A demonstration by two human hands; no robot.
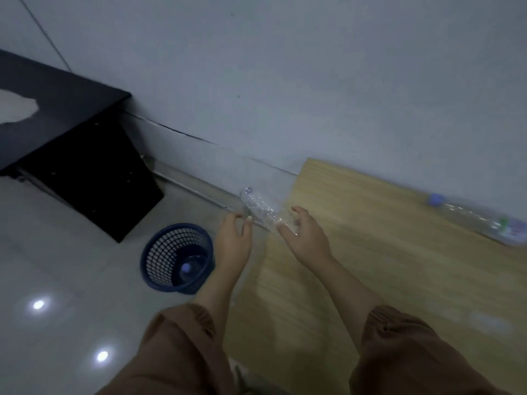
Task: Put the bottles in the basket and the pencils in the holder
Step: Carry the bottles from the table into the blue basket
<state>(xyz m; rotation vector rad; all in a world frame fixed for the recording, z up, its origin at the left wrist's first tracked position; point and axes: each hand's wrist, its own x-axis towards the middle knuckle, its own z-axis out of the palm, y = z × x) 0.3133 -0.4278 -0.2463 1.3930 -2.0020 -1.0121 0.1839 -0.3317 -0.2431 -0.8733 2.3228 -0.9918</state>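
Note:
A clear, crumpled plastic bottle (258, 205) sticks out past the left edge of the wooden table (370, 266), cap pointing up and left. My right hand (302, 235) holds its lower end with the fingers curled around it. My left hand (233, 238) is just left of the bottle, fingers spread, fingertips close to it and not gripping. On the floor below stands a dark blue mesh basket (176, 258) with one blue-capped bottle (189, 269) inside. A second clear bottle (479, 220) with a blue cap lies on the table by the wall at far right. No pencils or holder are in view.
A black desk (57, 124) with a black side panel stands at the left over the glossy tiled floor (57, 280). A grey wall (285, 81) runs behind the table. My brown sleeves fill the bottom of the view.

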